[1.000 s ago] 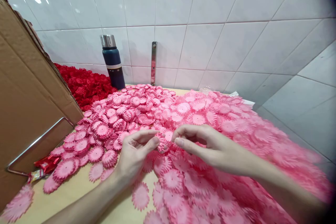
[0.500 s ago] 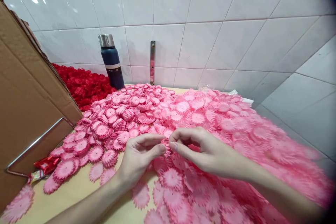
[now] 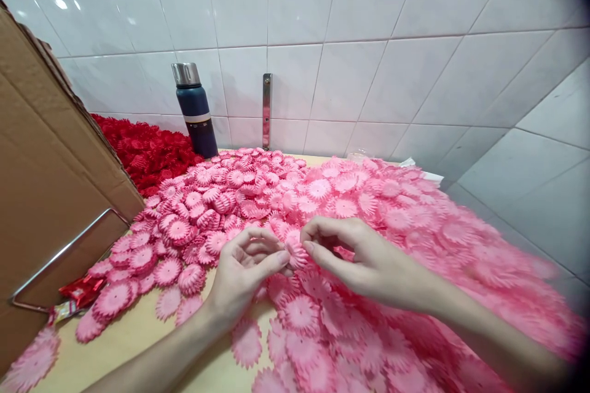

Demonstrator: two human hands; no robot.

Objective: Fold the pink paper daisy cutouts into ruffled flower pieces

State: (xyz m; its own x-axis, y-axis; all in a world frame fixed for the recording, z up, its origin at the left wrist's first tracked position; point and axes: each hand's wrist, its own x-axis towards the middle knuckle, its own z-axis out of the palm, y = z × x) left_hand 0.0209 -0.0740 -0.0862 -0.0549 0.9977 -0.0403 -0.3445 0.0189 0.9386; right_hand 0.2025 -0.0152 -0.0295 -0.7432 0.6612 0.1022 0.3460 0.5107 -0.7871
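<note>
Left hand (image 3: pixel 242 269), right hand (image 3: pixel 364 255): fingers curled, slightly parted; hold unclear. One bottle (image 3: pixel 197 113), countless pink discs (image 3: pixel 179 230).

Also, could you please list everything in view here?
Scalloped discs: uncountable, pink, heaped across tabletop
Frilled pieces: uncountable, red, back left
Bottle: one, navy with silver cap, near wall
Metal bracket: one, silver, against wall
Wall tiles: many, whitish, behind
Cardboard: one piece, brown, far left
Bent rod: one, silver, against cardboard
Wrapper: at least one, red, beside rod
Clear item: one, transparent, back edge
Sheet: one, white, back right
Tabletop: one, pale yellow, beneath
Left hand: one, bare, centre
Right hand: one, bare, centre right
</note>
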